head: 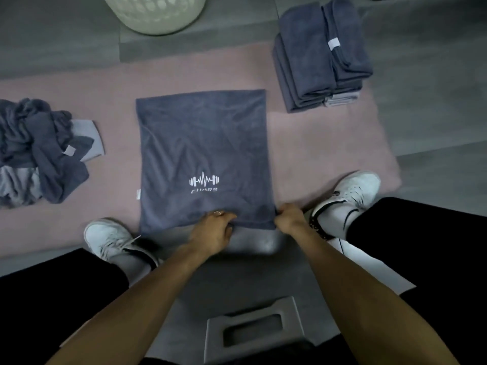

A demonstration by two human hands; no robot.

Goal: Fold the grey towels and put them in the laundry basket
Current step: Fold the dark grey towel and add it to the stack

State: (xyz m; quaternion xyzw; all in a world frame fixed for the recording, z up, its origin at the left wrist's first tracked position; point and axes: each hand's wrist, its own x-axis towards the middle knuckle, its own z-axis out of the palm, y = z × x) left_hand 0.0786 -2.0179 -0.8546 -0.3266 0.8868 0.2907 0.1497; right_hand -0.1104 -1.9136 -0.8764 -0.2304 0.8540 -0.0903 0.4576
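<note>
A grey towel [203, 143] with a white dumbbell logo lies spread flat on the pink mat [329, 148] in front of me. My left hand [214, 231] grips its near edge around the middle. My right hand [288, 217] pinches the near right corner. A pile of unfolded grey towels [34, 148] lies at the left. A stack of folded grey towels [320, 56] sits at the back right. The white laundry basket [155, 14] stands at the back, its top cut off by the frame.
My two white shoes [110, 239] [350, 198] rest at the mat's near edge, either side of the towel. A grey stool [253, 330] with a handle slot is below me. Grey floor [434, 101] surrounds the mat.
</note>
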